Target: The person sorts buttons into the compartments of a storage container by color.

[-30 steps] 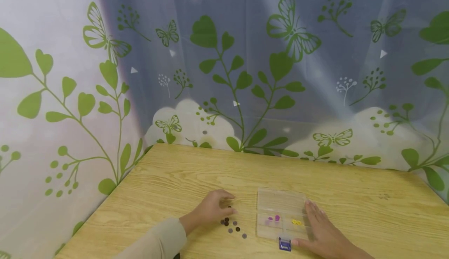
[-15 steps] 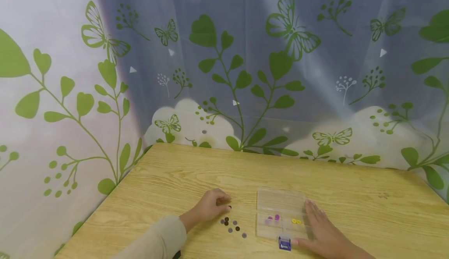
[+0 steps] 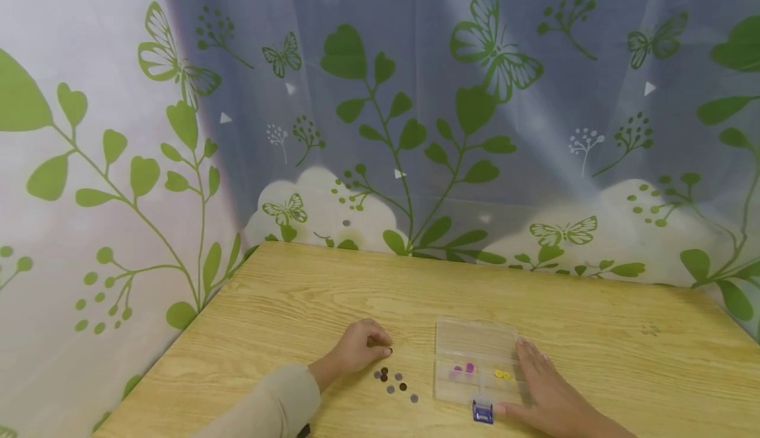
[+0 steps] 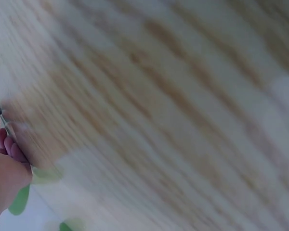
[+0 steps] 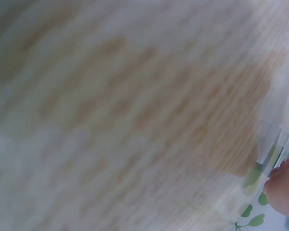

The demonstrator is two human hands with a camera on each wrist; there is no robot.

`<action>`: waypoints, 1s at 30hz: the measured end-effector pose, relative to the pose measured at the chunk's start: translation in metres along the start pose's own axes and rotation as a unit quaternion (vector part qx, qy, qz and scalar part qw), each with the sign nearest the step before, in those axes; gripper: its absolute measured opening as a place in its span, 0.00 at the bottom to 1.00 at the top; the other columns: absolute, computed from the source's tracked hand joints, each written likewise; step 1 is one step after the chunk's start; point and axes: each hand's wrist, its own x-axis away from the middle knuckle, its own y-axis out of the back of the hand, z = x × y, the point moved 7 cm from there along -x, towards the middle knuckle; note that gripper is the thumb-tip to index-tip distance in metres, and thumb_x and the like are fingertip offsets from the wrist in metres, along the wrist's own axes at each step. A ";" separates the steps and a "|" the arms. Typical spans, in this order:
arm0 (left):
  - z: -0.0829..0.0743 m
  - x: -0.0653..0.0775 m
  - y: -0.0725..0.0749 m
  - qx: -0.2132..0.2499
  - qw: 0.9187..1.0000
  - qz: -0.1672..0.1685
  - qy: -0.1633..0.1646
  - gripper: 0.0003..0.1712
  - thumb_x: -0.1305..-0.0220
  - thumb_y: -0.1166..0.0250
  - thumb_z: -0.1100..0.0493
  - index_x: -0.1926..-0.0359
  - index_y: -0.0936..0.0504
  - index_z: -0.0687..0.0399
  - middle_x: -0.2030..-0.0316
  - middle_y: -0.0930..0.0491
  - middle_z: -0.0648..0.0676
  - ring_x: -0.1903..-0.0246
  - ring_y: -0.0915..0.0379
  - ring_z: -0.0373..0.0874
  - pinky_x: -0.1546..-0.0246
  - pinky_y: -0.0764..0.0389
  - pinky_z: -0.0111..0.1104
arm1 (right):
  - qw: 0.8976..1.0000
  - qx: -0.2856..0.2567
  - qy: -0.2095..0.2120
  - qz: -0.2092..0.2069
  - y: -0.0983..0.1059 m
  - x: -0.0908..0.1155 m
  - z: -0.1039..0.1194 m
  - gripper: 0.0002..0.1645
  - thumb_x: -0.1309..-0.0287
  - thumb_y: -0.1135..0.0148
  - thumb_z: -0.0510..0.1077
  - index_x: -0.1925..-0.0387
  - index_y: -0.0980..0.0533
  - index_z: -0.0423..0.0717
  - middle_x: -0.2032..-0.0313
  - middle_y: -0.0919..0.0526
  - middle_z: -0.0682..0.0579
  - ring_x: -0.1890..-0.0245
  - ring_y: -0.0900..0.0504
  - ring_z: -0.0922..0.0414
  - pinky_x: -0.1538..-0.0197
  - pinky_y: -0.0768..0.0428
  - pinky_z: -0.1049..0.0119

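**Left hand (image 3: 361, 345) pinching a dark disc (image 3: 390, 351), right hand (image 3: 549, 388) lying against the clear box (image 3: 463, 334)**

In the head view, you are bringing your left thumb and fingers (image 3: 380, 332) nearly together, with the dark disc's edge just showing between their tips; such a small, flat piece probably needs a fingertip pinch. Just nearer, the loose dark and grey discs (image 3: 402, 386) are lying scattered on the tabletop (image 3: 332, 286), left of the box and well within your left hand's reach. Your right hand is spreading its fingers (image 3: 531, 359) fairly straight along the box's right side, its thumb sitting by the blue latch (image 3: 483, 411) on the near edge; it is gripping no loose piece and is likely keeping the light box from sliding. Purple discs (image 3: 470, 367) are sitting in the box's left part and yellow discs (image 3: 501, 375) in its right, seemingly keeping the colours apart.

In the left wrist view, your left hand is showing only at the left edge, something small and dark sitting at its fingertips; the blur is hiding the exact hold.

In the right wrist view, your right hand is appearing at the right edge, beside the box's clear wall; you can't tell how firmly it is pressing.
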 end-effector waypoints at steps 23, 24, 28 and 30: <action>-0.001 -0.002 -0.001 -0.016 1.000 -0.012 0.002 0.02 0.48 0.32 0.67 0.73 0.17 0.63 0.69 0.21 0.53 0.64 0.27 0.46 0.61 0.25 0.29 | 1.000 0.014 0.009 -0.009 0.001 0.001 0.001 0.63 0.48 0.40 0.64 0.33 0.59 0.23 0.32 0.58 0.25 0.33 0.57 0.28 0.50 0.81 0.94; -0.001 -0.002 -0.002 -0.017 1.000 -0.010 0.002 0.02 0.48 0.32 0.66 0.73 0.17 0.63 0.69 0.21 0.53 0.64 0.27 0.46 0.61 0.25 0.29 | 1.000 0.016 0.009 -0.010 0.001 0.001 0.001 0.63 0.48 0.40 0.64 0.33 0.59 0.23 0.32 0.57 0.25 0.33 0.56 0.28 0.50 0.81 0.94; -0.001 -0.002 -0.002 -0.022 1.000 -0.006 0.000 0.03 0.48 0.32 0.66 0.73 0.18 0.63 0.69 0.21 0.53 0.64 0.27 0.46 0.60 0.25 0.30 | 1.000 0.016 0.010 -0.010 0.000 0.000 0.000 0.63 0.48 0.39 0.64 0.33 0.58 0.23 0.32 0.57 0.25 0.33 0.56 0.28 0.50 0.81 0.95; -0.002 -0.003 -0.002 -0.025 1.000 -0.003 -0.002 0.03 0.47 0.33 0.67 0.73 0.18 0.64 0.69 0.22 0.53 0.64 0.27 0.46 0.60 0.24 0.31 | 1.000 0.015 0.010 -0.010 0.001 0.000 0.000 0.63 0.48 0.40 0.64 0.34 0.58 0.23 0.32 0.57 0.25 0.33 0.56 0.28 0.50 0.81 0.94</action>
